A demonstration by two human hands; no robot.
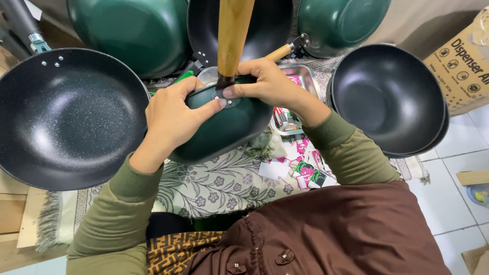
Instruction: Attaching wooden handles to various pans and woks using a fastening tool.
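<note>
I hold a dark green pan [229, 130] tilted on its side above a floral cloth [224, 186], its wooden handle [233, 30] pointing up toward the camera. My left hand [170, 119] cups the pan's outer wall, thumb near the handle's base. My right hand [267, 84] presses its fingertips on a small oval sticker [227, 99] where the handle meets the pan. Both forearms wear olive green sleeves.
A large black speckled wok [66, 117] lies at the left. Stacked black woks [389, 97] sit at the right, green pans [137, 30] at the back. A metal tray [305, 79] and loose pink and green labels [305, 170] lie on the cloth. A cardboard box [466, 63] stands far right.
</note>
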